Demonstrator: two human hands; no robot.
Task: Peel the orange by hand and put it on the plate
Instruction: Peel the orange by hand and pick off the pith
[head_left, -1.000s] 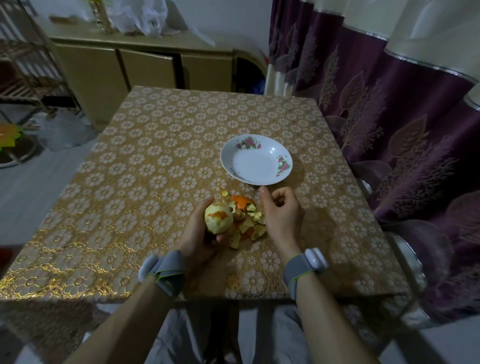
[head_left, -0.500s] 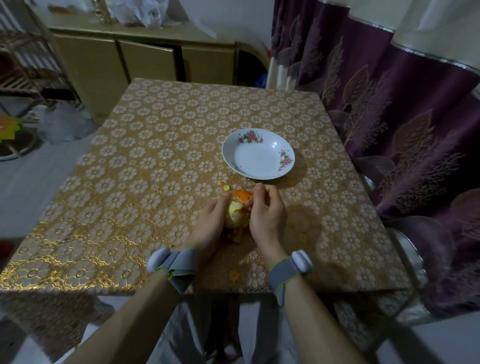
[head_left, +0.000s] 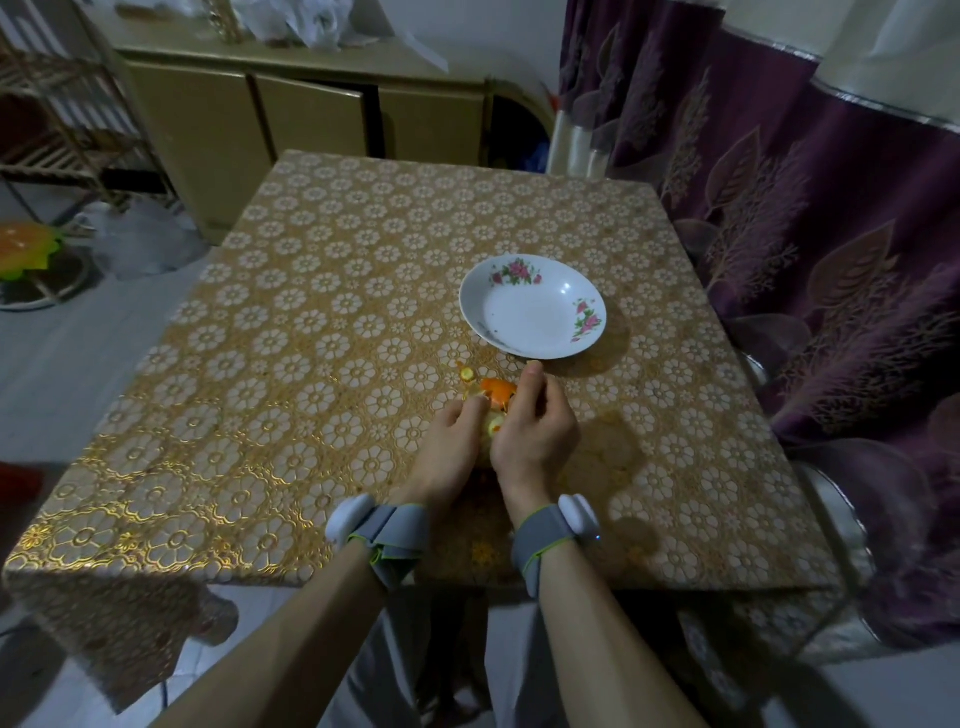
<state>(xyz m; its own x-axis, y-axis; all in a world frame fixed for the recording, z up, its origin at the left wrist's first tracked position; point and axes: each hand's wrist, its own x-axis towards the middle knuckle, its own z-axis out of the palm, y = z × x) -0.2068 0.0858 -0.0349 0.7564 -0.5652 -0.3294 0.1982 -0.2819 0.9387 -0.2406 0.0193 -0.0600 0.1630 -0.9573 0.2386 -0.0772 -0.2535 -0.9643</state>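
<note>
Near the front edge of the tabletop (head_left: 291, 395), right of its middle: both hands closed round the orange (head_left: 491, 427). Left hand (head_left: 451, 451) cupping the pale, mostly stripped fruit from the left; right hand (head_left: 535, 431) pressed against it from the right, fingers curled over the top, thumb stretched toward the plate (head_left: 533, 315). Only a sliver of fruit visible between the hands; which fingers pinch the rind, impossible to tell. Loose orange peel (head_left: 496, 388) just beyond the fingertips, with a small yellow scrap (head_left: 466, 373) beside it on the cloth. White flowered plate standing bare toward the right edge, just past the thumb.

Possible trouble: too hard a squeeze bursting the segments and wetting the patterned cloth; a slippery fruit rolling off the near edge; stray peel flicked into the plate. Probably a little rind left to strip before the transfer.

No brand, label or readable writing anywhere, including on the grey wrist bands (head_left: 540, 535).
</note>
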